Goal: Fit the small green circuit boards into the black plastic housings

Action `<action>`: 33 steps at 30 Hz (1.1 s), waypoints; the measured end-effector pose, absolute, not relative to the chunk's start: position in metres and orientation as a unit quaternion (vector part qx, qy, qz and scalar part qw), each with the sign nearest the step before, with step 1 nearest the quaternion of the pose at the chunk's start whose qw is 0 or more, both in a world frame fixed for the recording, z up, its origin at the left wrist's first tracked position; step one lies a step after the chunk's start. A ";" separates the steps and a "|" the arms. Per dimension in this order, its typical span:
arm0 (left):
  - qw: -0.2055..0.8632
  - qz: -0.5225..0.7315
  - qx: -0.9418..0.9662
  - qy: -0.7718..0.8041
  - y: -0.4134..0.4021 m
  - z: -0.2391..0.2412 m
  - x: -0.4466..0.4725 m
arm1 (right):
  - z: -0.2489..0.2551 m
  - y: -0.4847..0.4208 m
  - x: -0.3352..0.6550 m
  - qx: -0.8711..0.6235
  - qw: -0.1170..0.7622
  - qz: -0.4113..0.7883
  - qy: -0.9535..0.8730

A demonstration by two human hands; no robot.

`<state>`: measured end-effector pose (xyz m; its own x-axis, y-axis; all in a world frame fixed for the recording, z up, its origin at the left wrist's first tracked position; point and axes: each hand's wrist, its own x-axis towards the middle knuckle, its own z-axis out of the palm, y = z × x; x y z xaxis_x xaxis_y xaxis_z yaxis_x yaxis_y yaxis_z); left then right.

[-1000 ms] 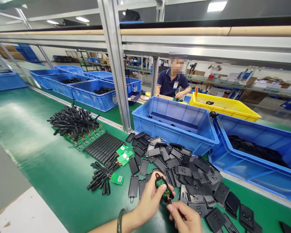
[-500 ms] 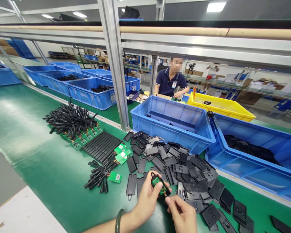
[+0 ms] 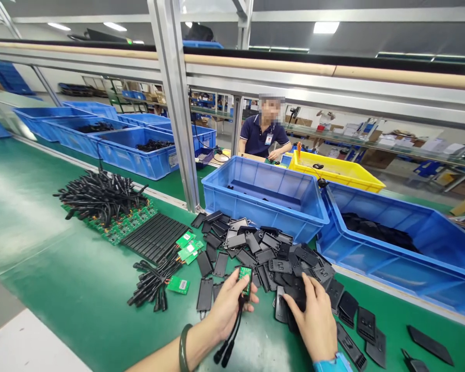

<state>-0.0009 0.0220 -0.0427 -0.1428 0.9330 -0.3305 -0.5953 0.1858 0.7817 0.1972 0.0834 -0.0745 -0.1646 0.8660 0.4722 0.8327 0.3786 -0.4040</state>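
Note:
My left hand (image 3: 228,298) is closed around a black plastic case with a green circuit board (image 3: 245,278) set in it, the thumb on the board. Two black cables (image 3: 232,336) with thick plug ends hang down from it. Over the near side of a heap of black plastic cover pieces (image 3: 282,266), my right hand (image 3: 314,316) has thumb and fingers apart; the fingertips reach onto the pieces. Whether it touches one firmly I cannot tell. To the left lie green boards with black cables (image 3: 178,285).
Flat black strips (image 3: 155,237) lie beside a big bundle of cabled boards (image 3: 104,199). Behind the heap stand a blue bin (image 3: 263,206), another blue bin (image 3: 403,274) and a yellow bin (image 3: 341,173). A metal post (image 3: 174,103) rises behind. A co-worker (image 3: 265,134) sits across.
My right hand has left the cable end of the case and moved right to the heap, its fingers spreading. The left hand has turned the case more upright; its cables now hang free.

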 end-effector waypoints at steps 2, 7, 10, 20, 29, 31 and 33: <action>0.656 0.594 0.181 0.430 0.021 -0.046 0.000 | -0.083 0.091 0.207 -0.557 0.299 -0.004 -0.775; 0.694 0.574 0.207 0.383 0.019 -0.050 0.002 | -0.080 0.088 0.213 -0.536 0.309 0.010 -0.785; 0.702 0.552 0.210 0.398 0.020 -0.051 0.003 | -0.066 0.079 0.207 -0.513 0.350 0.065 -0.781; 0.713 0.525 0.276 0.374 0.019 -0.049 0.004 | -0.060 0.044 0.161 -0.359 0.456 0.527 -0.621; 0.780 0.470 0.293 0.290 0.014 -0.042 0.000 | -0.046 0.042 0.167 -0.357 0.445 0.645 -0.509; 0.765 0.497 0.284 0.295 0.016 -0.044 0.001 | -0.049 0.047 0.171 -0.366 0.465 0.637 -0.494; 0.754 0.506 0.288 0.304 0.017 -0.047 0.003 | -0.053 0.053 0.175 -0.394 0.476 0.612 -0.493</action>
